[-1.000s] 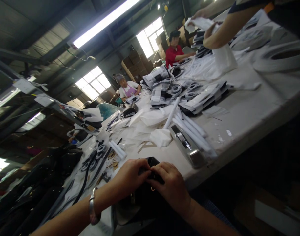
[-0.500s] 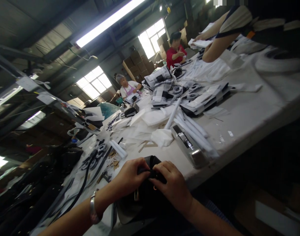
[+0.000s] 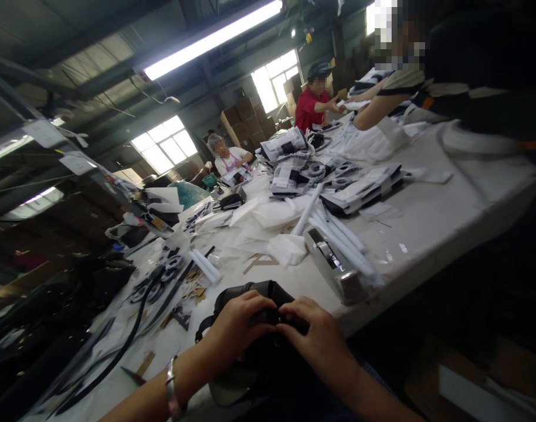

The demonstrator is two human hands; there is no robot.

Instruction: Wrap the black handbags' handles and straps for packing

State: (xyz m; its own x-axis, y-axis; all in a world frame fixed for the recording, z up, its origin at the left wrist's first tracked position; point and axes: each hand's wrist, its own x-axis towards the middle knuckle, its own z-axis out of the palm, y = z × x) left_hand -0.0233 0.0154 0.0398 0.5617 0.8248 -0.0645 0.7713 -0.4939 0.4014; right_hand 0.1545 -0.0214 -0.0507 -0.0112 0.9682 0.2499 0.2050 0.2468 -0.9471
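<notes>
A black handbag (image 3: 261,291) rests at the near edge of the long white table (image 3: 448,211), partly over my lap. My left hand (image 3: 236,327), a silver bracelet on its wrist, is curled over the bag's top edge. My right hand (image 3: 315,339) grips the same edge just beside it, fingers closed. The two hands nearly touch. A small metal fitting on the bag is hidden under my fingers.
A metal box-like tool (image 3: 333,266) lies right of the bag. White rolled tubes (image 3: 338,228), white wrapping sheets, black straps (image 3: 131,328) and stacked packaged goods (image 3: 360,184) cover the table. Three other people work further along the table; one person's arm (image 3: 377,105) reaches over it.
The bag has been lifted and turned slightly, showing more of its rounded black top. Both hands shifted a little lower and right. The view tilted; the person at upper right moved closer.
</notes>
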